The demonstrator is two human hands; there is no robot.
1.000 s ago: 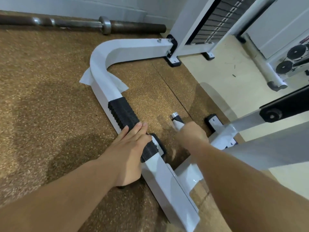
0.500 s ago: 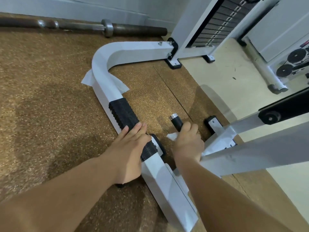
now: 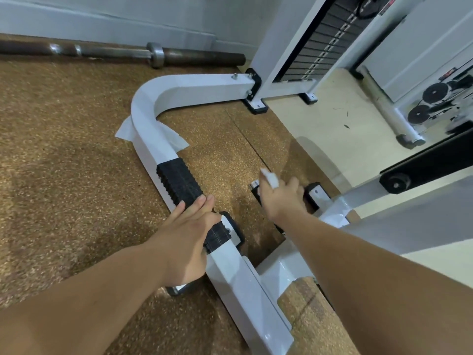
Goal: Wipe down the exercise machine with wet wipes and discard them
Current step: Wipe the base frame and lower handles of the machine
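The exercise machine's white base frame point(image 3: 163, 98) curves across the brown floor, with a black ribbed grip pad point(image 3: 179, 180) on it. My left hand point(image 3: 189, 234) rests flat on the pad's lower end, fingers straight. My right hand point(image 3: 281, 198) holds a small white wet wipe point(image 3: 270, 178) against a short black peg point(image 3: 254, 189) with a chrome tip, just right of the frame. Another white wipe point(image 3: 174, 137) lies draped under the frame's bend.
A rusty barbell point(image 3: 122, 53) lies along the far wall. The black weight stack point(image 3: 322, 47) stands at the upper right between white uprights. A grey machine arm point(image 3: 409, 221) crosses at the right. Small weight plates point(image 3: 430, 103) sit at the far right on pale floor.
My right hand has slid up along the peg, and the wipe now sticks out above my fingers. My left hand has stayed on the black pad.
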